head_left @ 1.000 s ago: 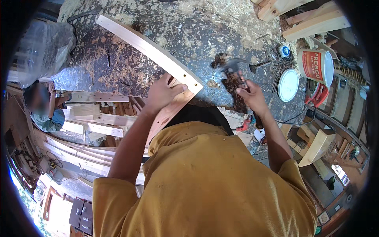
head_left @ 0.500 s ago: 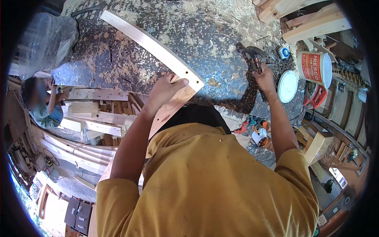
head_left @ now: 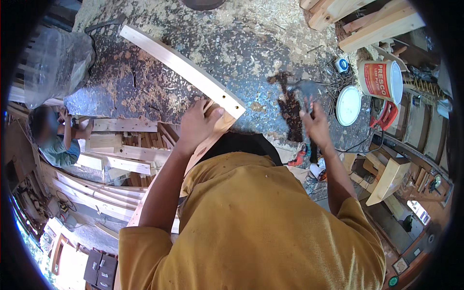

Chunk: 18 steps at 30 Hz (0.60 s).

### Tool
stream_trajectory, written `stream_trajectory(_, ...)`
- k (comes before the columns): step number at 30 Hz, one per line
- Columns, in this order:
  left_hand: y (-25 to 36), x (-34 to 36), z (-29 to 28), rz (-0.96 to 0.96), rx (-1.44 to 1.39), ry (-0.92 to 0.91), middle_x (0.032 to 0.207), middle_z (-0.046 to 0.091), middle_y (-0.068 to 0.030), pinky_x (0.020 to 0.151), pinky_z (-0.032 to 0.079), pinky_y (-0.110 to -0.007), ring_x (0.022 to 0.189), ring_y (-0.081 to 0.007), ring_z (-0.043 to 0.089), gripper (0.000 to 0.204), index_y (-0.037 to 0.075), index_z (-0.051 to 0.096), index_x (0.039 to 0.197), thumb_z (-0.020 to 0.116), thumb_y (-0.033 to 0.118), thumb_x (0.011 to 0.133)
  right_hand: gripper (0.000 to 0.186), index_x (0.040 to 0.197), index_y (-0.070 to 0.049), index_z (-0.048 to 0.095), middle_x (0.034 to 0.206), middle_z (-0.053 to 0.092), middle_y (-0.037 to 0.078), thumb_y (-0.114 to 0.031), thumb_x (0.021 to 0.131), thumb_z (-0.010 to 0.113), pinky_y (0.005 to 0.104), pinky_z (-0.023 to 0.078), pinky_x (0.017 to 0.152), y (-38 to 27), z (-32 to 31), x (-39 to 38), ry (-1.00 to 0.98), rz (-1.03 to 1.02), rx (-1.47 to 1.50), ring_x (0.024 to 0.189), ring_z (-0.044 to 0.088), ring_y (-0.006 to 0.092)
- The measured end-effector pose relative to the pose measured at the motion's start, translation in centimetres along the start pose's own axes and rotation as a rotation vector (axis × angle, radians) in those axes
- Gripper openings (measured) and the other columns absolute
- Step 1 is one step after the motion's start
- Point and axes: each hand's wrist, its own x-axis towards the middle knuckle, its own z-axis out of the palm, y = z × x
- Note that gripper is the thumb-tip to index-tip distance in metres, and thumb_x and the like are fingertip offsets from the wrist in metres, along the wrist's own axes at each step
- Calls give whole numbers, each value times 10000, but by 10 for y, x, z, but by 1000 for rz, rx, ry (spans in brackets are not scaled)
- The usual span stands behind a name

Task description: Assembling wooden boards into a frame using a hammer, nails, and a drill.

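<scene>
A pale wooden plank (head_left: 179, 63) lies slantwise across the stained workbench (head_left: 227, 43). Two dark holes show at its near right end. That end meets another wooden board (head_left: 223, 120), which runs back toward me on the left. My left hand (head_left: 195, 124) grips this second board just below the corner, its thumb along the edge. In my right hand (head_left: 316, 128) is a hammer (head_left: 305, 89), raised over the bench to the right of the corner. Motion smears its head, and its dark shadow falls on the bench top. The fingers wrap round the handle.
Right of the hammer lie loose nails (head_left: 333, 87), a white lid (head_left: 348, 105), a tape roll (head_left: 341, 65) and a red-and-white tub (head_left: 380, 81). Plastic sheeting (head_left: 60, 63) covers something at far left. Another person (head_left: 60, 140) sits among boards at left.
The hammer has come off the bench by the nails and moved left, closer to the board corner, with my right hand. My left hand keeps its grip.
</scene>
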Motion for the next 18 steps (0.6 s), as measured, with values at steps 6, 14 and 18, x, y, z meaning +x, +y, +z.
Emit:
stream_trajectory(6,29,30,4,-62,-37,-155,963,642,-255,831,466,-422,958,-400,608,537,2,623,1071,528,490,869,215,866,-79,477,513,461,15,-254,985,440,220,338,323,43,19,-67,-413,349,581,323,392,96)
stream_trajectory(14,34,23,17,70,137,11,1023,621,-245,847,457,-437,974,-390,602,571,4,539,1191,610,447,838,205,1097,4,515,751,562,66,-93,918,533,317,481,608,37,45,-88,-84,-109,112,682,596,153)
stream_trajectory(18,45,-34,42,105,659,189,1328,414,-244,958,379,-449,1187,-386,445,1020,-4,287,1340,825,412,579,396,1295,-33,458,1076,604,240,-79,906,512,411,504,735,12,33,-76,-49,-480,-112,894,614,394)
